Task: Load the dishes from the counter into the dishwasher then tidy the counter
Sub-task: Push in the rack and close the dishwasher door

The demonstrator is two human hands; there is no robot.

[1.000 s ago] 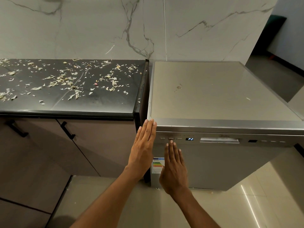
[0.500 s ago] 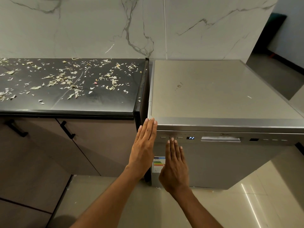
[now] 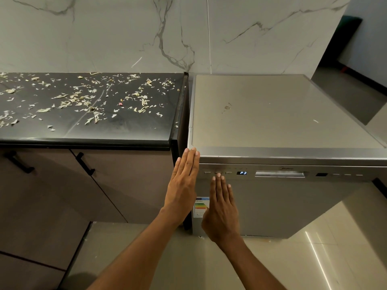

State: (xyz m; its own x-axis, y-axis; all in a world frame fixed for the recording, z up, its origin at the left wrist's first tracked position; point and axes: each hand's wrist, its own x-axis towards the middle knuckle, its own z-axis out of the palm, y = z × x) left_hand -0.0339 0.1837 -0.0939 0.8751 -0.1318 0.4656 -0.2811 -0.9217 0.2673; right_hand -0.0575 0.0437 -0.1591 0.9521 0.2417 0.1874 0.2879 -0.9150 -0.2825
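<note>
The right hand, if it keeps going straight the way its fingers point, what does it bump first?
Probably the middle button in the row of three on the dishwasher control strip. The right hand is flat, and its longest fingertip sits at or just under that button; whether it already touches is unclear.

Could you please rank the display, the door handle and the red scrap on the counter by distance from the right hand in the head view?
1. Display, just right of the right hand's fingertips.
2. Door handle, farther right on the panel.
3. Red scrap, far left on the counter.
</note>
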